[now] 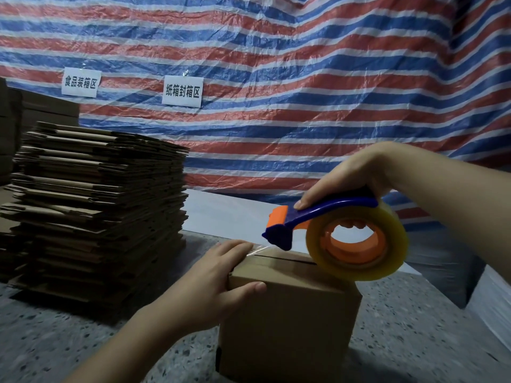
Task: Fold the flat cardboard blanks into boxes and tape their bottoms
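Right now, folded box [287, 310] stands on speckled floor [414, 341], flaps closed on top, seam facing up. Left hand [218, 280] rests on box's near-left top corner, fingers flat pressing clear tape end onto far edge, thumb on front face. Right hand [356, 178] grips blue-orange tape dispenser [331, 233] just above seam, roll touching box's right edge. Stack of flat blanks [99, 211] sits well left. Striped tarp [276, 78] behind.
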The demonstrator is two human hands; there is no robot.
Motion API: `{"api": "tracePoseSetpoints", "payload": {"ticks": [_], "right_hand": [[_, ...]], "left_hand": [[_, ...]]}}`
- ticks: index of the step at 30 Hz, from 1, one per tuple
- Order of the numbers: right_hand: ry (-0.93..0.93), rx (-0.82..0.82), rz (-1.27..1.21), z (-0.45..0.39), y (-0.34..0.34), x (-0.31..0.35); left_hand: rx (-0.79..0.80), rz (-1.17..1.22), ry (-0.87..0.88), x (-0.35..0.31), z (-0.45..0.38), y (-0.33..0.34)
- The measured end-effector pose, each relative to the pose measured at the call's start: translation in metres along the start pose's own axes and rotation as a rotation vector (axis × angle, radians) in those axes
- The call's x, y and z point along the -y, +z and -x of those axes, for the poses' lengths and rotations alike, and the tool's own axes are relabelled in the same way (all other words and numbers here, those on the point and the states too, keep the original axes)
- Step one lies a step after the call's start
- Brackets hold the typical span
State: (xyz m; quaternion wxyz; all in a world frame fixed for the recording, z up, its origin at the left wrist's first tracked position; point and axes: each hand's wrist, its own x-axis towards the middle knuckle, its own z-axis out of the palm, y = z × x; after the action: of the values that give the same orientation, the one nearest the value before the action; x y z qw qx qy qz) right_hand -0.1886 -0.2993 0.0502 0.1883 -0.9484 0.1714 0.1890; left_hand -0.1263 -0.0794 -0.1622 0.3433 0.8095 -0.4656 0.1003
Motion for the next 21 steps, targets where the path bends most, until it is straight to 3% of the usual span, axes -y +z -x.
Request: {"api": "tracePoseSetpoints", "payload": {"ticks": [11,17,21], "right_hand": [[0.116,-0.067,-0.274,0.012,-0.005,-0.113],[0.115,0.043,-0.29,0.002,0.017,-0.148],[0.098,0.055,-0.309,-0.004,0.024,-0.153]], "left_hand": [[0.01,-0.051,-0.058,0.002,0.0,0.001],[0.022,-0.086,-0.09,0.002,0.0,-0.001],[0.143,-0.181,-0.133,-0.005,-0.003,-0.015]]}}
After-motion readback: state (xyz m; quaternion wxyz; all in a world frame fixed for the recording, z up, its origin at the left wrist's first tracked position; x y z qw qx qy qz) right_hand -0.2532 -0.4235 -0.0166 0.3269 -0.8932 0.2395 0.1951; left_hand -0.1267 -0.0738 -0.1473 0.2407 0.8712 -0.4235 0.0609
